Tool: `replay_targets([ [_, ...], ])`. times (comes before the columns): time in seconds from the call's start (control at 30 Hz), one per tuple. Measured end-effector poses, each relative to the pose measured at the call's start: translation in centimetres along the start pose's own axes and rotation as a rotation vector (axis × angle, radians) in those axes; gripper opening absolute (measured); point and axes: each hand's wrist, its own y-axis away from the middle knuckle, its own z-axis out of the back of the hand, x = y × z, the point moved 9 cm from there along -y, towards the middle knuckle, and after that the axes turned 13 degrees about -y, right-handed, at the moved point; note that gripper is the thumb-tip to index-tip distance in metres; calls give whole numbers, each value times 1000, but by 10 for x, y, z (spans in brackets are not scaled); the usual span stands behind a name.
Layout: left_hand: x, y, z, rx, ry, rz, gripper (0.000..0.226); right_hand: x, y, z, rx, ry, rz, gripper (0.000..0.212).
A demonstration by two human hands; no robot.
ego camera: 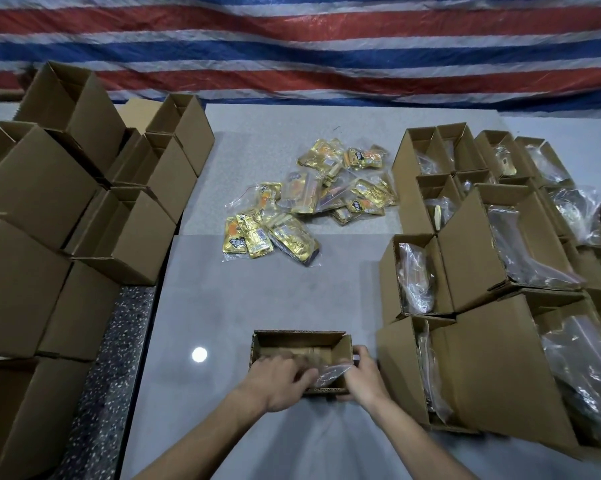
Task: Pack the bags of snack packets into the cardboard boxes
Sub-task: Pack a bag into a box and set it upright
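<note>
A small open cardboard box [300, 339] stands on the grey table right in front of me. A clear bag of snack packets [333, 373] lies partly inside it, its plastic bunched at the near right corner. My left hand [278, 379] reaches into the box and presses on the bag; motion blurs its fingers. My right hand [363, 375] grips the box's right wall, with its thumb on the plastic. Further back, a loose pile of clear bags with gold packets [309, 199] lies on the middle of the table.
Empty open boxes [84, 209] are stacked along the left side. On the right, several open boxes [493, 265] holding bagged packets stand in rows. A striped tarp [292, 46] hangs behind the table. A speckled strip [119, 358] borders the table's left edge.
</note>
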Motion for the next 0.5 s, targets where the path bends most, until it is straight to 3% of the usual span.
replay_targets([
  [0.07, 4, -4, -5, 34, 51, 57, 48, 0, 0, 0, 8, 23, 1, 20],
  [0.13, 7, -9, -3, 36, 61, 114, 36, 2, 0, 2, 1, 31, 14, 17],
  [0.3, 14, -20, 3, -12, -45, 231, 35, 2, 1, 3, 11, 68, 34, 14],
  [0.5, 8, -25, 4, -70, -205, 252, 34, 8, 2, 2, -6, 113, 55, 9],
])
